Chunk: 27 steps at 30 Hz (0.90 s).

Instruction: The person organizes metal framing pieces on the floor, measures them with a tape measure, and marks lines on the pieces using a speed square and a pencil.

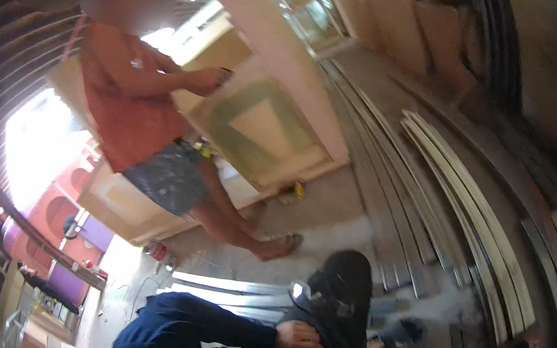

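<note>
My left hand lies on the leg of my dark trousers, just below the raised knee, fingers resting on the cloth with nothing held. A dark blue sleeve covers that arm. My right hand is out of view. Beside the leg, pale metal strips lie on the floor. A dark shoe shows past my trouser leg.
A person in an orange top stands ahead, hands near a large wooden cabinet. Long strips lie along the floor at right. A small yellow object sits by the cabinet; a can stands left.
</note>
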Each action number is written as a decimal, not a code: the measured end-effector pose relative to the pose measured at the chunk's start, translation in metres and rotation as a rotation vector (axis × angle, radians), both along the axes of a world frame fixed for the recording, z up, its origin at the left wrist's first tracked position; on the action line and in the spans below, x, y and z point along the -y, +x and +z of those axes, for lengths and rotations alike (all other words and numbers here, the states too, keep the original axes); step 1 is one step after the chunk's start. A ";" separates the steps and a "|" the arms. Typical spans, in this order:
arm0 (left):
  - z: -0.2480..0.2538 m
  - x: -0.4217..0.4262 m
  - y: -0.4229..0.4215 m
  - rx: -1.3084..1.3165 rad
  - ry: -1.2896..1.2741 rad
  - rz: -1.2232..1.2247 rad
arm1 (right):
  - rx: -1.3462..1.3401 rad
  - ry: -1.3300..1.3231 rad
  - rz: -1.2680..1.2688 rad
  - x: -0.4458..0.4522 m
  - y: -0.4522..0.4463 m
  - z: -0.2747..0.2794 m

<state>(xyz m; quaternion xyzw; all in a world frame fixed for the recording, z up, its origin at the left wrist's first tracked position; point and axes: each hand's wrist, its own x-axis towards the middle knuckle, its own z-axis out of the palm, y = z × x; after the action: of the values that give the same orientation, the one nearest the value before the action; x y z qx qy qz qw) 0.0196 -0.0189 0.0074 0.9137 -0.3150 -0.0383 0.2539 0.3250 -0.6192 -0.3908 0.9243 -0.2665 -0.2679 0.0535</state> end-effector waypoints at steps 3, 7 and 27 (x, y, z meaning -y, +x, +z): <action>-0.005 -0.001 -0.003 0.040 0.030 0.007 | 0.033 0.103 -0.105 0.044 0.010 -0.092; 0.002 0.005 0.003 0.079 0.003 0.001 | -0.055 0.076 -0.020 -0.050 -0.026 0.117; 0.001 0.002 0.000 0.153 -0.121 -0.155 | 0.376 0.078 0.269 -0.104 -0.134 0.018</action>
<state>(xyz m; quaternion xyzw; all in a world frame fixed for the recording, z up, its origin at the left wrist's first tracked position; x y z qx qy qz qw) 0.0198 -0.0209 0.0080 0.8699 -0.4048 0.0312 0.2802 0.1910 -0.5148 -0.3723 0.9865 -0.1357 -0.0915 0.0026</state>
